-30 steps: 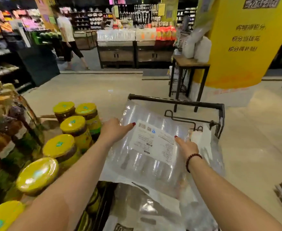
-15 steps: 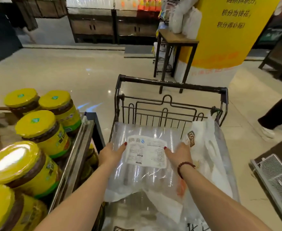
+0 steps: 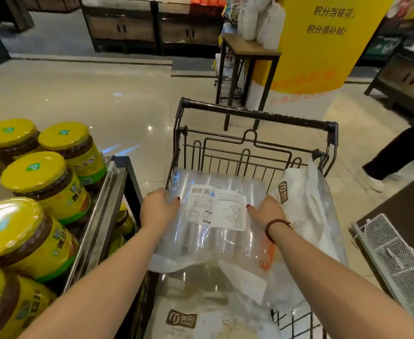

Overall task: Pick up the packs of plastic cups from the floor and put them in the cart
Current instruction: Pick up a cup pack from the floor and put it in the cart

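Observation:
A clear pack of plastic cups [image 3: 215, 238] with a white printed label lies flat inside the black wire cart [image 3: 257, 113], on top of other packs. My left hand [image 3: 158, 209] grips its left edge and my right hand [image 3: 266, 211], with a bead bracelet at the wrist, grips its right edge. More packs fill the cart: a white one with a brown logo [image 3: 296, 201] stands along the right side, and another [image 3: 201, 321] lies nearest me.
A shelf of yellow-lidded jars [image 3: 44, 182] with a metal rim presses against the cart's left side. Beyond the cart stand a small wooden table [image 3: 248, 46] and a yellow pillar [image 3: 323, 45]. A person's leg [image 3: 396, 152] and a mesh basket [image 3: 396, 255] are to the right.
The pack has come down from above the cart's handle into the basket, both hands still on it. My view has tilted down and the cart appears closer.

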